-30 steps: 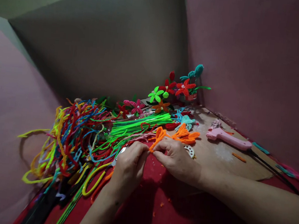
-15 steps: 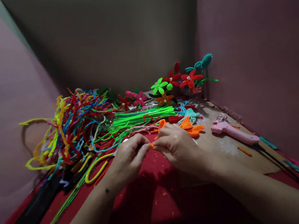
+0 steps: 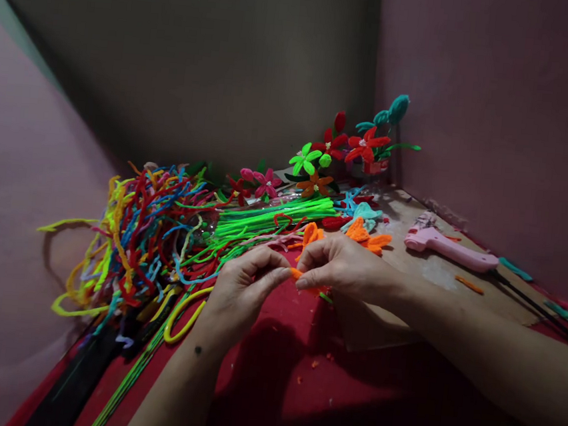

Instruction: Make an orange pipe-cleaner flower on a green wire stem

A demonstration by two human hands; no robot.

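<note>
Between my two hands is a short orange pipe cleaner (image 3: 296,274), pinched at both ends over the red cloth (image 3: 271,399). My left hand (image 3: 249,290) has its thumb and forefinger closed on the left end. The right end sits in the closed fingers of my right hand (image 3: 344,266), which cover part of it. Just behind my right hand lie orange pipe-cleaner petals (image 3: 369,238). Yellow-handled scissors (image 3: 171,326) lie left of my left wrist, partly hidden by it.
A tangled heap of coloured pipe cleaners (image 3: 135,239) is at left, with a bundle of green pipe cleaners (image 3: 273,219) beside it. Finished pipe-cleaner flowers (image 3: 320,153) stand at the back. A pink glue gun (image 3: 454,248) rests on cardboard (image 3: 496,304) at right, its black cord trailing rightward.
My hands have shifted slightly up, and more of the orange pipe cleaner shows between the fingertips. A small green piece and a cardboard edge show below my right hand.
</note>
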